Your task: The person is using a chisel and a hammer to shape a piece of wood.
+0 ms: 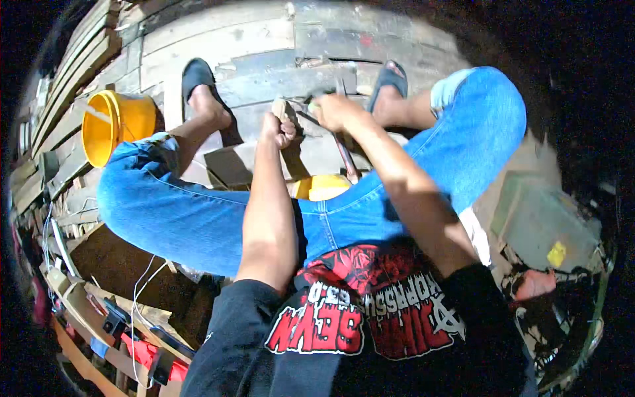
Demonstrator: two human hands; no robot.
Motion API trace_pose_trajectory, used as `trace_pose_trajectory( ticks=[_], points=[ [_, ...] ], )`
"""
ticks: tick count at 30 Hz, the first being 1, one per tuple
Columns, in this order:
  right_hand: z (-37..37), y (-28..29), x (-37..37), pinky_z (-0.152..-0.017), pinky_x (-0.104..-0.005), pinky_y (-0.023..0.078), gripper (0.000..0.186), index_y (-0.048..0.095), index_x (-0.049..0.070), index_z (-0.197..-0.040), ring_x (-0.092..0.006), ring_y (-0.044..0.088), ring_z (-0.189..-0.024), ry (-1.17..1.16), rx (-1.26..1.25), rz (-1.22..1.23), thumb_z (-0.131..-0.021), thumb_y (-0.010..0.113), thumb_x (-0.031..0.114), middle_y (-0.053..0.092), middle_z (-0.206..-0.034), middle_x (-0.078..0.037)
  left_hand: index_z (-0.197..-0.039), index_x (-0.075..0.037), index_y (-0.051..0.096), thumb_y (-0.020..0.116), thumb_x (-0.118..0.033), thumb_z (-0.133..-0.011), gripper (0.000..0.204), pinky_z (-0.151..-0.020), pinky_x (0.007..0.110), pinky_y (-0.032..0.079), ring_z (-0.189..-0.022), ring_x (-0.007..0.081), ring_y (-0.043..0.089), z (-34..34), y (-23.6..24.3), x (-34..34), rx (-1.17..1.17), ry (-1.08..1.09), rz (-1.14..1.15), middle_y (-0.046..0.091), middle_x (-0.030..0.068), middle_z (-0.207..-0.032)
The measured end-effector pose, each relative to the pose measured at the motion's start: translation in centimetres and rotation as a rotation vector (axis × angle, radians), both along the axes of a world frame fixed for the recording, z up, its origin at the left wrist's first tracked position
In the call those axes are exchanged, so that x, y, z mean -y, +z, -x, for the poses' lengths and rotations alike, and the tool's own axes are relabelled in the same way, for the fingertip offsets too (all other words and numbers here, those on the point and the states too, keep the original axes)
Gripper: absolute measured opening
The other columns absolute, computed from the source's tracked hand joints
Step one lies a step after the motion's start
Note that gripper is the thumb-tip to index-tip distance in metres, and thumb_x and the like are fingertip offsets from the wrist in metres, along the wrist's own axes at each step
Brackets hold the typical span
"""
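My left hand (280,132) is closed in a fist around a pale tan, rounded piece (281,108), perhaps wood, which sticks up past the fingers. To its right, my right hand (337,111) is closed on a dark tool with a bit of green (313,106) showing at the fingers. The tool's kind is unclear, as the palm hides most of it and its dark part is blurred. Both hands are close together, low between my legs. Below the right hand, a long stick-like tool (346,157) with a dark reddish shaft slants over the floor.
A yellow bucket (100,130) stands beside my left leg. Another yellow object (322,188) lies between my thighs. Wooden planks (218,33) make up the floor. At the right are a grey-green panel (549,221) and clutter; cables (137,298) and a rack lie at the lower left.
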State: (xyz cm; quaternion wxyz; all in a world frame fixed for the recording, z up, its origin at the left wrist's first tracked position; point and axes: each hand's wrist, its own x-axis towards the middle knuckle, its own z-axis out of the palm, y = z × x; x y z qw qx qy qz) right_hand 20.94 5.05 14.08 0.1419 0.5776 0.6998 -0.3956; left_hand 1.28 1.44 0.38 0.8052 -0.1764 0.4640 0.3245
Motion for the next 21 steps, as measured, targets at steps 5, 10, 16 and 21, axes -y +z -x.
trace_pose_trajectory(
  ticks=[5,10,16,21],
  points=[
    [1.1,-0.3,1.0,-0.087,-0.0475,0.050,0.040,0.067,0.003,-0.104,-0.0387,0.063,-0.101,-0.036,0.024,0.000,-0.091,0.047,0.035,0.065,-0.107,-0.023,-0.073,-0.013,0.044,0.030,-0.038,-0.091,0.033,-0.032,0.022,0.028,-0.035,0.0076,0.030,0.3,0.7,0.0,-0.014,-0.002,0.130,0.036,-0.0031,-0.052],
    [2.2,0.3,1.0,-0.090,-0.0497,0.046,0.037,0.062,0.010,-0.118,-0.0426,0.059,-0.104,0.011,-0.080,0.045,-0.092,0.048,0.032,0.063,-0.108,-0.025,-0.063,-0.015,0.040,0.026,-0.051,-0.091,0.047,-0.030,0.021,0.023,-0.033,0.0073,0.026,0.0,0.2,0.2,-0.053,-0.043,0.063,0.033,-0.0043,-0.046],
    [3.6,1.2,2.3,-0.083,-0.0485,0.050,0.032,0.065,0.004,-0.104,-0.0419,0.063,-0.094,0.036,0.001,-0.076,-0.091,0.047,0.027,0.066,-0.096,-0.025,-0.070,-0.013,0.040,0.025,-0.046,-0.094,0.044,-0.032,0.022,0.026,-0.034,0.0089,0.025,-0.7,-0.2,-0.3,0.059,0.095,0.041,0.032,-0.0028,-0.048],
    [4.1,1.6,1.8,-0.079,-0.0487,0.051,0.032,0.064,0.001,-0.100,-0.0407,0.064,-0.091,0.012,-0.018,-0.083,-0.091,0.047,0.026,0.066,-0.093,-0.025,-0.073,-0.015,0.040,0.027,-0.038,-0.095,0.034,-0.030,0.020,0.024,-0.034,0.0079,0.026,-1.6,0.0,-0.8,0.013,0.209,0.043,0.034,-0.0030,-0.048]
  ],
)
